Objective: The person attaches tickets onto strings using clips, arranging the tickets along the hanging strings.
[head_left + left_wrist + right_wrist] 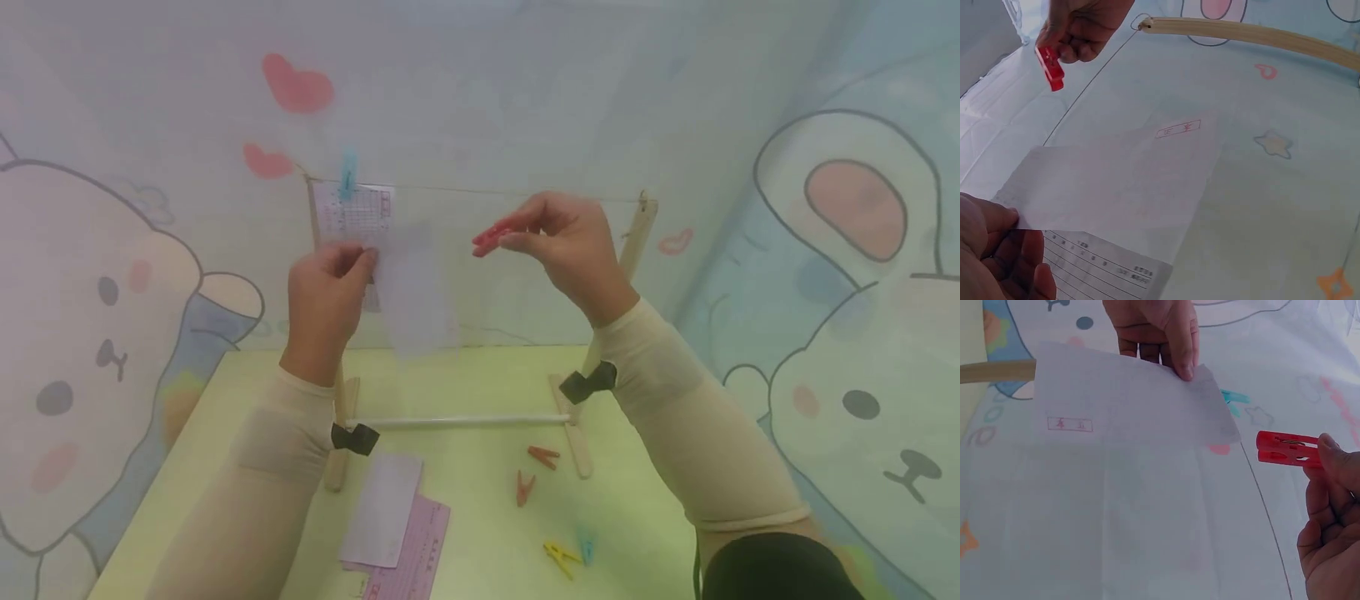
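Note:
My left hand [330, 287] pinches a sheet of paper [416, 287] by its edge, just below the string [465, 190]. In the left wrist view, the thumb lies on top of the sheet [1116, 175], which bears a small red stamp. A red clothespin [491, 239] is pinched between the thumb and fingers of my right hand [566, 246], to the right of the sheet and apart from it. Behind the held sheet, a printed form [356, 208] hangs from the string under a blue clothespin [348, 177]. The right wrist view shows the red clothespin [1288, 449] with its jaws pointing toward the sheet.
The string runs between two wooden posts [639, 229], joined low down by a white rod [457, 422]. On the table lie pink forms [423, 542] under a white sheet [382, 508], orange clothespins [543, 456], a yellow clothespin [561, 558] and a blue one [588, 550].

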### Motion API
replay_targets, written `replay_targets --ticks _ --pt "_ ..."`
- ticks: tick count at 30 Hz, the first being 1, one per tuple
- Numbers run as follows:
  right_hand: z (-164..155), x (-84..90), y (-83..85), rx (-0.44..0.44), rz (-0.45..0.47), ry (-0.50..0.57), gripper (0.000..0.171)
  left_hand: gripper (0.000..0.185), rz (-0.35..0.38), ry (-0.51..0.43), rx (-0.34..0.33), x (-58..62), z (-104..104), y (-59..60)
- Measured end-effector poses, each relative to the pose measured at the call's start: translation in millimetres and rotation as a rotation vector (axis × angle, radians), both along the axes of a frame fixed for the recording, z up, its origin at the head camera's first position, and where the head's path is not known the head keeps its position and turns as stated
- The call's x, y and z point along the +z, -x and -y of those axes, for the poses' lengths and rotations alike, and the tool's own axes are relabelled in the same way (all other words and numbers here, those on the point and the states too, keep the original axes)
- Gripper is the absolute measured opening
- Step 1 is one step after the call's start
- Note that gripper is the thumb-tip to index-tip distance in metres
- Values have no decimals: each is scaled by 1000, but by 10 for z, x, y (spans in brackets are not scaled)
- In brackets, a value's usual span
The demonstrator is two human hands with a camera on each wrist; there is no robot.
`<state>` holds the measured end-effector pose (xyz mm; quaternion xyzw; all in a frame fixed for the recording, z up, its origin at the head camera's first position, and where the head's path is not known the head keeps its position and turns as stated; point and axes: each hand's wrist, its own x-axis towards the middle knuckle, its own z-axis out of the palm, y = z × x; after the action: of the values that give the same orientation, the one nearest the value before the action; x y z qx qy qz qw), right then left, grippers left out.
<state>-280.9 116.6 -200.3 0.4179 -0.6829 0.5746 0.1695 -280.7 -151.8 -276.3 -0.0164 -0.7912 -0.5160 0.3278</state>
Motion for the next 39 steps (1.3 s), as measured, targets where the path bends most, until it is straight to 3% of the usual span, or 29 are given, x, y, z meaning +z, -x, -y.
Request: replay_targets --ticks 5,13,19,26,33,39 --pt "257 358 66 -97 3 -80 5 31 19 61 23 269 -9 113" --pt "550 645 238 -99 28 -145 10 31 55 102 14 461 -7 189" --pt "648 712 345 -157 40 -218 9 33 125 117 -6 528 -27 208" --pt "700 750 420 -210 112 -281 5 33 138 149 -6 599 -84 196" --pt "737 675 750 -252 153 -338 7 35 157 142 -8 654 -119 200" --pt "752 664 792 -267 207 -424 15 35 168 150 18 651 -147 216"
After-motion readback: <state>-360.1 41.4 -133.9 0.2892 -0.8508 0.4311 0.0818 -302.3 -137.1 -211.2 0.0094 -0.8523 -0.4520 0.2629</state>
